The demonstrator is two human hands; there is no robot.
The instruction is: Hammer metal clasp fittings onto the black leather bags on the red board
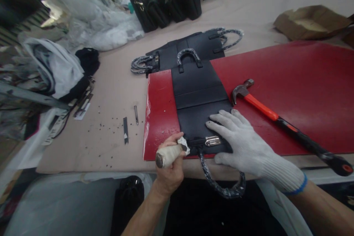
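Note:
My bare left hand (172,171) is closed around a tape-wrapped punch (169,155), a pale cylinder with a dark metal end. It is at the lower left corner of a black leather bag panel (200,90); the tool's working tip is hidden. My right hand (240,140), in a white knitted glove with a blue cuff edge, lies spread on the panel. A silver metal clasp (212,140) sits near its fingers. From the panel's near edge, a plastic-wrapped handle (222,190) hangs over the table edge. Another wrapped handle (189,54) is at the far end.
A claw hammer (276,116) with an orange and black handle rests on the red board (276,77), right of the panel. More black panels (190,46) lie behind. Left are a metal pin (136,114), a dark strip (125,130) and small scraps. Finished-looking black bags (168,5) stand at the back.

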